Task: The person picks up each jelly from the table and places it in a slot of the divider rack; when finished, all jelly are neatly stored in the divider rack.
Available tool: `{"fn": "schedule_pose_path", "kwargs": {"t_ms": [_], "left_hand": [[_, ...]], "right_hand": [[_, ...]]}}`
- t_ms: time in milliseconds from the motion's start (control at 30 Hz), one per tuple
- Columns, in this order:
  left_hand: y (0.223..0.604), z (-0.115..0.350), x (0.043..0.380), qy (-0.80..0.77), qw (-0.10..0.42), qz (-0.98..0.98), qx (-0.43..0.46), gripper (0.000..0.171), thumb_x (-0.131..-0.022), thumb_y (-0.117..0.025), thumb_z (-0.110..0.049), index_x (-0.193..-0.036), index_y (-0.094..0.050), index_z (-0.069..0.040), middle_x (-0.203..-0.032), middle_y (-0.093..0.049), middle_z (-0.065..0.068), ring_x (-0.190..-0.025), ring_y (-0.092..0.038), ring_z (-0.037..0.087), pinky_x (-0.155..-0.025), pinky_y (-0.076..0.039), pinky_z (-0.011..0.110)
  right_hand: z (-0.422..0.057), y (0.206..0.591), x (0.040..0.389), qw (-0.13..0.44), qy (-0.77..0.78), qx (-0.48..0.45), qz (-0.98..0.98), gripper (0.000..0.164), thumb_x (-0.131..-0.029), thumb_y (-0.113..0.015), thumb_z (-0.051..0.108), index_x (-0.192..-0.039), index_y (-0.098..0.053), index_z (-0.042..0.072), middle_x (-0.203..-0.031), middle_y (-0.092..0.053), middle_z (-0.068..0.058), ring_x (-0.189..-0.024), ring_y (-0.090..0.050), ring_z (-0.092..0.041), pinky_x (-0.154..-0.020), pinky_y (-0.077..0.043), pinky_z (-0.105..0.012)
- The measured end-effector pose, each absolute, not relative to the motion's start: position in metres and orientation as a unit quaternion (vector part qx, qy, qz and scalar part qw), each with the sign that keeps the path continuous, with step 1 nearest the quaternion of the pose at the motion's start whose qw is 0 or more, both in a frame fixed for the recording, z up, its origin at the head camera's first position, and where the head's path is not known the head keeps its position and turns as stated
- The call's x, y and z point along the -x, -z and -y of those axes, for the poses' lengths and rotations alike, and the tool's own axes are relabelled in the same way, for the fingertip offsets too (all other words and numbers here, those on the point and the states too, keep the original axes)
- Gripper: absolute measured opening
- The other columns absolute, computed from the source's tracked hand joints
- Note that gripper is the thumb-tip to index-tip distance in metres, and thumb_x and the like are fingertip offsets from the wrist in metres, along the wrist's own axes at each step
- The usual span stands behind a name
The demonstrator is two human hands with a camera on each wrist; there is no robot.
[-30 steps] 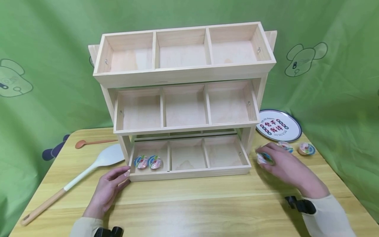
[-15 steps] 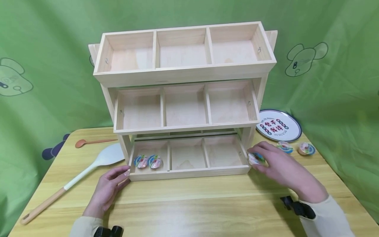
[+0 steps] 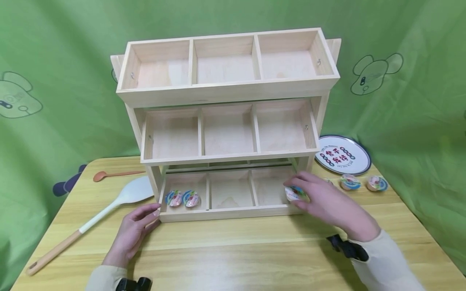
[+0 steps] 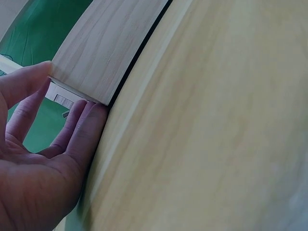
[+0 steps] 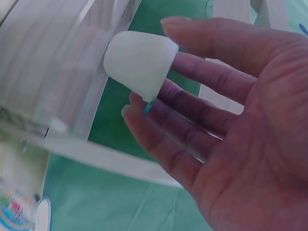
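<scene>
My right hand pinches a small jelly cup at the right compartment of the shelf's bottom tray. In the right wrist view the cup's whitish body shows between thumb and fingers. Two more jelly cups, one left and one right, lie side by side in that tray's left compartment. At the tray's front left corner, my left hand rests its fingertips on the wood. The left wrist view has the thumb and fingers touching the end of the front board.
Right of the shelf sit two jelly cups, and part of another shows behind my hand. A round plate lies behind them. A white spatula and an orange spoon lie left. The middle tray and top tray overhang.
My right hand has carried the jelly cup left, from the table beside the shelf to the bottom tray's right compartment. My left hand has stayed at the tray corner.
</scene>
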State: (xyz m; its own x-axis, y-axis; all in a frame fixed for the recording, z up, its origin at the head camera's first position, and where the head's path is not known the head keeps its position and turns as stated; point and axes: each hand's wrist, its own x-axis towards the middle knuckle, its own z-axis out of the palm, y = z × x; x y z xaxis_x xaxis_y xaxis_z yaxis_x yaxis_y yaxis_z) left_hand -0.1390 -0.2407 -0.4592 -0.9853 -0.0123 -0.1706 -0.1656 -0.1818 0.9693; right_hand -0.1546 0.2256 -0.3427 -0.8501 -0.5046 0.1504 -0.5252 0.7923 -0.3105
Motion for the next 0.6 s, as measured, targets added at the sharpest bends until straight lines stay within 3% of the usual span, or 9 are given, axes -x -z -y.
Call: {"fn": "schedule_pose_path", "kwargs": {"t_ms": [333,433,600], "left_hand": [[0.459,0.242,0.139,-0.766,0.049,-0.637,0.072,0.022,-0.092,-0.063,0.001,-0.111,-0.071,-0.007,-0.115,-0.061,0.004,-0.109,-0.061,0.02,-0.096,-0.053,0.034],[0.459,0.241,0.139,-0.766,0.05,-0.636,0.071,0.021,-0.092,-0.063,0.001,-0.108,-0.072,-0.01,-0.114,-0.061,0.003,-0.109,-0.061,0.02,-0.096,-0.053,0.034],[0.46,0.241,0.139,-0.767,0.049,-0.636,0.07,0.022,-0.091,-0.064,0.001,-0.11,-0.071,-0.007,-0.115,-0.061,0.004,-0.109,-0.061,0.021,-0.096,-0.053,0.035]], "right_hand": [[-0.198,0.343,0.157,0.04,-0.158,-0.306,0.938,0.041,-0.081,-0.08,0.01,-0.119,-0.066,0.007,-0.112,-0.06,-0.003,-0.093,-0.061,-0.021,-0.075,-0.057,-0.036],[-0.193,0.344,0.16,0.046,-0.153,-0.316,0.935,0.042,-0.08,-0.08,0.011,-0.12,-0.066,0.006,-0.113,-0.06,-0.004,-0.096,-0.061,-0.022,-0.079,-0.058,-0.038],[-0.187,0.342,0.164,0.043,-0.148,-0.325,0.933,0.042,-0.082,-0.079,0.012,-0.121,-0.065,0.005,-0.116,-0.059,-0.005,-0.102,-0.059,-0.024,-0.086,-0.056,-0.042]]}}
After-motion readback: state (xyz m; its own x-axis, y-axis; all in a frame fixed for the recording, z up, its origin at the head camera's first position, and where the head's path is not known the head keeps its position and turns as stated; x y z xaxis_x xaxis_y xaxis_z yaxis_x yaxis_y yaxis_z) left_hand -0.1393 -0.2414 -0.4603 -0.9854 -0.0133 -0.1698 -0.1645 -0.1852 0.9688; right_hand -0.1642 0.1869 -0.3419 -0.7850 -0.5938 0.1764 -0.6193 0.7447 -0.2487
